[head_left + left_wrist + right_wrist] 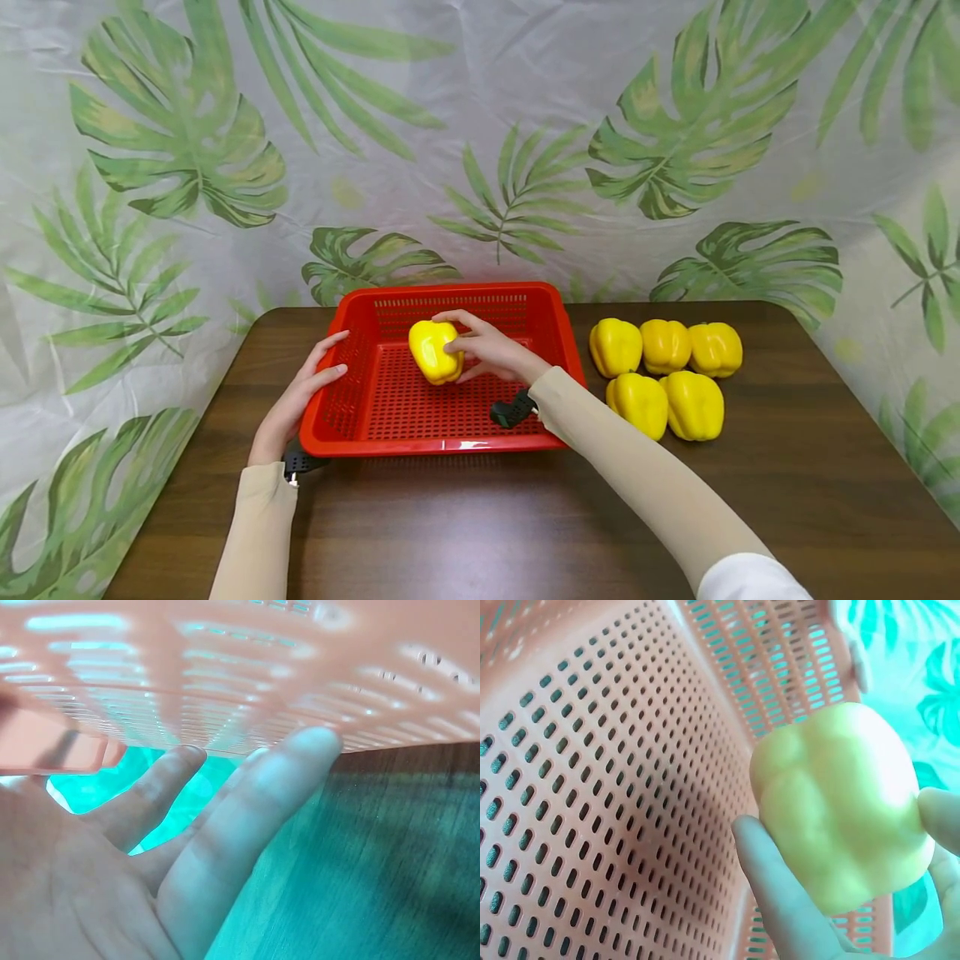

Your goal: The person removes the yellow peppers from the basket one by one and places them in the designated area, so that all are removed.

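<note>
My right hand point(491, 343) grips a yellow bell pepper point(435, 352) between thumb and fingers, over the inside of a red perforated plastic basket point(442, 447). In the right wrist view the pepper point(840, 810) sits between the fingertips, with the slotted basket floor point(622, 787) beyond it. My left hand point(296, 396) is at the basket's left side, its fingertips overlapping the rim in the head view. Seen from the left wrist, its fingers point(247, 817) extend fairly straight along the slotted outer wall point(225, 667).
Several yellow bell peppers point(637, 404) stand grouped right of the basket on the brown wooden table point(465, 525). Behind the table hangs a pale cloth point(517, 100) printed with green leaves. A black wrist camera point(513, 410) on the right arm hangs over the basket.
</note>
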